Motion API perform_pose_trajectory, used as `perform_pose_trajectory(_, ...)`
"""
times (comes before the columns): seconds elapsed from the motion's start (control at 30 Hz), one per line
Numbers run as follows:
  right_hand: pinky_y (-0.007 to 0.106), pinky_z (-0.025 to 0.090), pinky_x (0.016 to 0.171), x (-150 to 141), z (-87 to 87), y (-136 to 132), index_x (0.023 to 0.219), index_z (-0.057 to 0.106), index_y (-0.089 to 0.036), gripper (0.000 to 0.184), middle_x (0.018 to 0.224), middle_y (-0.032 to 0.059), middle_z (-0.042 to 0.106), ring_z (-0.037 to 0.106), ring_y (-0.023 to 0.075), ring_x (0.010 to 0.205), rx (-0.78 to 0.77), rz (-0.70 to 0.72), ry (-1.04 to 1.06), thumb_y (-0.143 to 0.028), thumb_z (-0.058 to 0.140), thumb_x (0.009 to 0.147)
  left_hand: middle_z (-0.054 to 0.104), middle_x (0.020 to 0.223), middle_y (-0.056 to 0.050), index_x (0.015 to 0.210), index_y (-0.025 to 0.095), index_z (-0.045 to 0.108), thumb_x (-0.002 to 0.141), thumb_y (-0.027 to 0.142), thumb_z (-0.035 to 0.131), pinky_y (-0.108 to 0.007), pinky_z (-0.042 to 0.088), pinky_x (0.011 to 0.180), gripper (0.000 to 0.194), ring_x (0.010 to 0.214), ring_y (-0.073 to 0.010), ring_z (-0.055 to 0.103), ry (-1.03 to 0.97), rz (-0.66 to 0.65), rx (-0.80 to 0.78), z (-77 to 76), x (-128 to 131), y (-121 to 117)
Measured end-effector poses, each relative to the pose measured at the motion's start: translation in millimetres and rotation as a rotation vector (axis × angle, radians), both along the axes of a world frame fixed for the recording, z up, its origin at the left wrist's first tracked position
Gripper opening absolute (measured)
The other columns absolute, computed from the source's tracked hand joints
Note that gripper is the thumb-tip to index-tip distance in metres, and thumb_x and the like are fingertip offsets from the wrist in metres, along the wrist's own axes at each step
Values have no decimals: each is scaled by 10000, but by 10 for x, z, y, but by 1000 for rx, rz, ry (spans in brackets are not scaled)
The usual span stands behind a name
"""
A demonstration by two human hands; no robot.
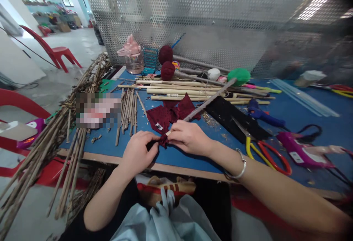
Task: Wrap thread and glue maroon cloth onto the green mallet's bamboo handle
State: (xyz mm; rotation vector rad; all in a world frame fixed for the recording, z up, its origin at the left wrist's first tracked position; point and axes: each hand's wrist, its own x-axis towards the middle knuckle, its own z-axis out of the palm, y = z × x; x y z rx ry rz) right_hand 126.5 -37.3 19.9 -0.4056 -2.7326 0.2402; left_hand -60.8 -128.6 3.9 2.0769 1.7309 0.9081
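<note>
My right hand (190,138) is closed around the lower part of a grey stick (211,103). The stick slants up to the right, where its far end meets a fuzzy green ball (239,76). A pale tip shows between my hands, at a small bunched piece of dark red cloth (163,141). The fingers of my left hand (142,149) pinch that cloth from the left, close to the table's front edge. More dark red patterned cloth (158,119) lies just beyond my hands, with a small white label on it.
Red-and-yellow scissors (264,156), a blue glue gun (264,114), black cloth (234,118) and a purple power strip (303,149) lie to the right. Bamboo sticks (187,92) and dark red balls (167,71) are behind. Bundled twigs (49,149) overhang the left edge. A perforated metal panel (193,17) stands behind.
</note>
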Motion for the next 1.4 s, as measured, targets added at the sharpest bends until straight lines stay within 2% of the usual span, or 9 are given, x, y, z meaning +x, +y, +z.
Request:
perform_pose_trajectory(0.2,311,371,734,-50,36,52,788,537,-168,40,799,57,553,471,170,776,-132,-8,129,-150,501,789,645,925,-38,919,196,633,702,199,559,-346,409,828,229,890,-201,549,75,37,-10,23,50,-50)
perform_pose_trajectory(0.33,320,383,747,44,33,77,856,484,-175,321,854,56,539,463,179,800,-230,-37,147,1,459,588,646,921,-60,931,184,638,752,216,512,-354,417,815,221,873,-199,554,81,41,25,30,82,-62)
perform_pose_trajectory(0.43,338,376,800,80,35,66,871,476,-179,395,906,61,538,469,189,858,-258,-9,118,10,455,526,661,901,-56,893,186,653,824,245,435,-338,429,804,236,850,-183,571,30,51,30,21,66,-52)
perform_pose_trajectory(0.57,349,367,841,71,32,48,863,483,-185,326,928,65,541,478,189,904,-307,24,139,-18,523,586,673,789,-31,770,199,657,806,348,490,-296,456,740,226,754,-164,598,-87,290,26,4,-37,-53)
perform_pose_trajectory(0.67,359,357,867,59,14,55,835,507,-186,255,949,65,541,481,184,943,-332,48,149,-33,556,637,623,705,-15,659,194,588,733,374,574,-293,454,683,196,692,-164,570,-38,418,30,-8,-79,-94)
perform_pose_trajectory(0.9,377,317,911,34,-51,80,817,614,-193,137,1037,62,542,474,186,1017,-318,25,122,-110,616,708,581,985,-68,834,194,551,781,213,517,-326,430,860,65,967,-180,540,-43,175,108,-105,181,-193)
perform_pose_trajectory(1.03,372,328,891,21,-93,100,757,650,-199,36,1021,60,556,486,186,998,-285,15,120,-182,619,747,602,1003,-76,884,196,565,804,212,492,-354,437,869,110,986,-192,550,-39,161,115,-157,243,-165)
perform_pose_trajectory(1.17,348,354,848,-3,-123,118,774,650,-198,48,968,52,577,512,167,930,-296,-9,160,-199,603,773,623,968,-67,898,194,561,795,224,516,-335,454,839,117,933,-183,575,-66,139,97,-164,241,-141)
perform_pose_trajectory(1.4,318,369,795,-54,-104,104,755,624,-182,67,853,40,624,547,149,835,-353,-28,254,-220,586,795,660,891,-38,808,191,602,818,273,497,-270,448,796,134,838,-151,603,-106,227,105,-143,283,-124)
